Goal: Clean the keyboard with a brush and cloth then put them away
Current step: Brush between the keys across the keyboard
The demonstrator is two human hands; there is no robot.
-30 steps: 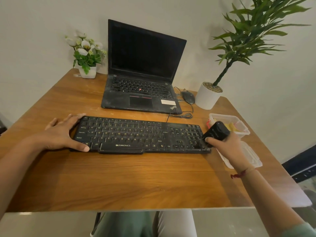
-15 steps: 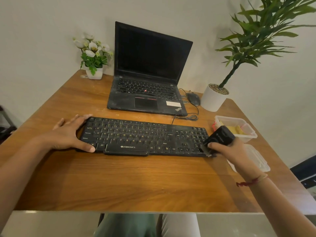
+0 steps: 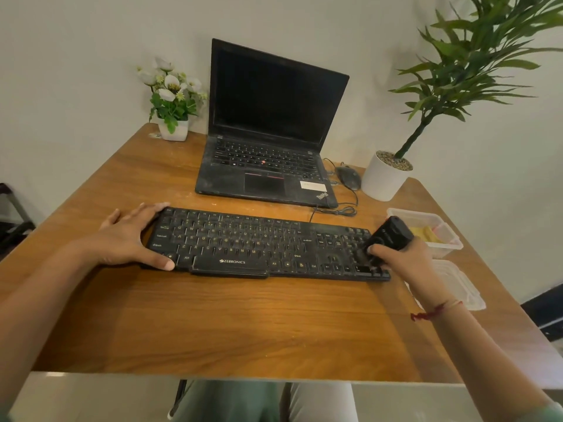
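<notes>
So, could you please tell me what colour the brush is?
The brush is black; head view.

On table (image 3: 243, 315): keyboard (image 3: 243, 242) before laptop (image 3: 268, 166); mouse (image 3: 348, 177) right of laptop; tub (image 3: 451, 247) right of keyboard, perhaps holding cloth (image 3: 425, 234).

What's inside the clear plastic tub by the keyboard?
A yellow item, maybe cloth, lies in the clear plastic tub; the right hand gripping the black brush hides its left part.

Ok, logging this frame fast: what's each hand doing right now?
Left hand: open, resting on the keyboard's left end.
Right hand: closed on the brush, at the keyboard's right end.
</notes>
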